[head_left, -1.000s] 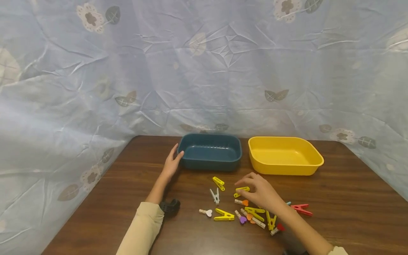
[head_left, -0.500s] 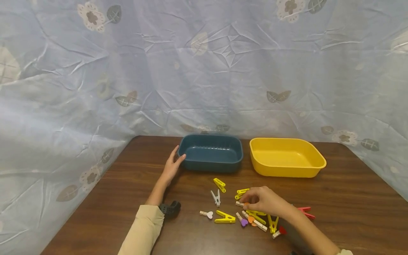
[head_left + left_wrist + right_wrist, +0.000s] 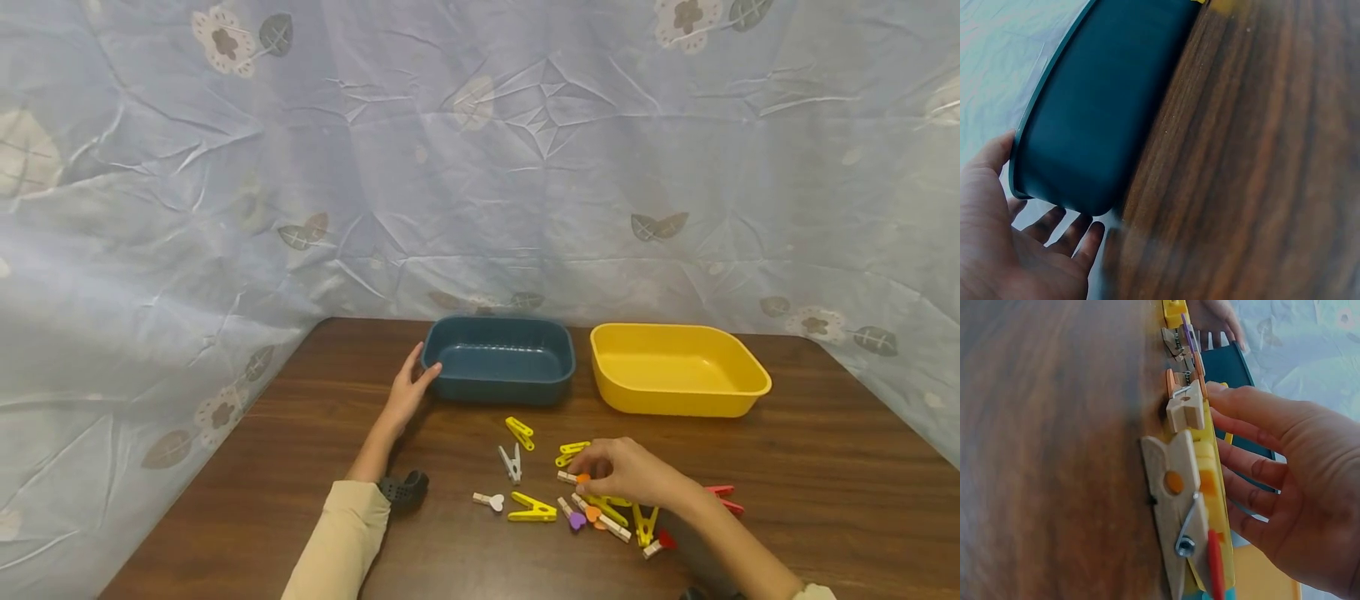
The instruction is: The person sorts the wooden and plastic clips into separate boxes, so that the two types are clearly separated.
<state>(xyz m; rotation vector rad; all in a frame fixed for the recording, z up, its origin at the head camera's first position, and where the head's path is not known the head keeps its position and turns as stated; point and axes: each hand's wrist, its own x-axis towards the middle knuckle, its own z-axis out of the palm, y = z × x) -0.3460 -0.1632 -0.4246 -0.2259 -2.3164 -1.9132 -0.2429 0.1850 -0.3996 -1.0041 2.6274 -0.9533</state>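
Observation:
My left hand rests against the left end of a dark blue plastic basin. In the left wrist view its thumb touches the rim and its extended fingers lie along the end wall. My right hand is down among the clothespins, thumb and forefinger pinching a small wooden clothespin with an orange heart. A yellow plastic clothespin lies just beyond those fingertips. In the right wrist view a wooden clothespin with a red piece is nearest the camera.
A yellow basin stands right of the blue one. Several clothespins lie scattered in front: a grey one, a white-heart one, a yellow one, a purple-heart one and a red one. A patterned cloth hangs behind the table.
My right hand has come down and nearer, from above the yellow clothespin to the orange-heart one, and its fingers have closed in. My left hand stays at the blue basin.

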